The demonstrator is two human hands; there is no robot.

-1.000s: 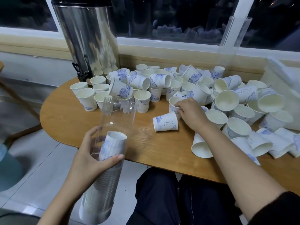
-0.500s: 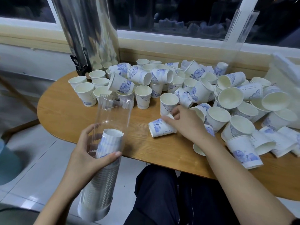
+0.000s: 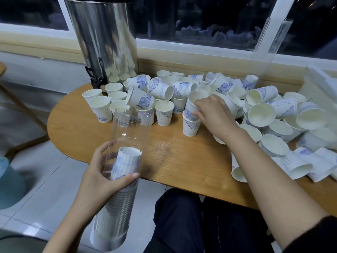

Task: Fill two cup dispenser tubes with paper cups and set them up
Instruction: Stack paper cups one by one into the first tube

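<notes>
Dispenser tube (image 3: 131, 133) near-upright, open mouth up — left hand (image 3: 102, 177) fingers wrapped round it; right hand (image 3: 215, 114) pinching cup (image 3: 193, 101).

No text, brand or number can be read. Many of the paper cups (image 3: 165, 114) on the worktop (image 3: 182, 161) carry a blue flower print. Some also have short lines of tiny dark characters running down the side. These show on the upright cup (image 3: 102, 111) at the left edge of the heap and on the tipped cup (image 3: 285, 106) lying on its side at the right. The characters are too small and blurred to make out.
</notes>
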